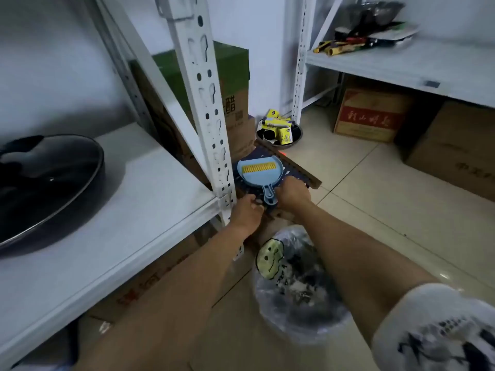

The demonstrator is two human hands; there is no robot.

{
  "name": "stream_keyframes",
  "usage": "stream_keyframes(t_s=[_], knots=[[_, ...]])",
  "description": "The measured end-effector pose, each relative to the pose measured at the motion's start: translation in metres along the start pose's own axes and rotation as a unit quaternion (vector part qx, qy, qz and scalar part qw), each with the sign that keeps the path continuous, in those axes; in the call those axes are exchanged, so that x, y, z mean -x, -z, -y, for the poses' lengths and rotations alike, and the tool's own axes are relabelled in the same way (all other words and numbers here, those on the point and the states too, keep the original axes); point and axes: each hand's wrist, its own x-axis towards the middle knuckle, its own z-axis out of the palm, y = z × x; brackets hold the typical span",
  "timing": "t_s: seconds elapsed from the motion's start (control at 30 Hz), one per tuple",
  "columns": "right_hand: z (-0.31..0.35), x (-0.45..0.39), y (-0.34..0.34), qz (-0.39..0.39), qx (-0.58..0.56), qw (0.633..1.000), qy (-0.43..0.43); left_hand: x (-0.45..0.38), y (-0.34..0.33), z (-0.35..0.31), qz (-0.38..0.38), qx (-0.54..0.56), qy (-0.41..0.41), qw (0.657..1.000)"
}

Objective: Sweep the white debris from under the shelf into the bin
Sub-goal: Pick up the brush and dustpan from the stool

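A light blue dustpan [257,174] with a yellow comb strip lies on a dark patterned board [300,174] beside the white shelf post [211,124]. Its handle [269,196] points toward me. My right hand [293,194] presses against the handle's right side with its fingers tucked out of sight. My left hand [247,211] is curled at the handle's lower left, on the board's near edge. Below my arms stands the bin [300,295], lined with a clear smiley-face bag, with white bits and dark scraps inside. The floor under the shelf is hidden.
Cardboard boxes [171,290] fill the space under the left shelf. A black pan with a lid [45,183] sits on that shelf. A metal bowl of yellow packets [280,132] is on the tiled floor behind. More boxes [372,116] stand under the right shelf.
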Motion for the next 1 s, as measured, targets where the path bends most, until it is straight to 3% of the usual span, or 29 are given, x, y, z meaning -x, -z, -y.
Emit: stream_keyframes(t_s=[0.2, 0.4, 0.53, 0.8, 1.0], knots=[[0.009, -0.031, -0.019, 0.071, 0.027, 0.997, -0.001, -0.044, -0.023, 0.001, -0.036, -0.006, 0.019, 0.999], [-0.002, -0.057, -0.036, 0.049, 0.001, 0.999, -0.012, -0.103, -0.048, 0.029, -0.072, 0.004, 0.038, 0.997], [-0.006, -0.066, -0.039, 0.041, -0.018, 0.999, 0.006, -0.075, -0.047, 0.008, -0.103, -0.044, 0.005, 0.994], [0.002, -0.066, -0.025, 0.000, 0.070, 0.997, 0.015, -0.061, -0.046, 0.000, -0.142, -0.066, -0.005, 0.988], [0.008, -0.064, -0.012, -0.035, -0.010, 0.999, -0.009, -0.068, -0.043, 0.008, -0.108, 0.028, 0.029, 0.993]])
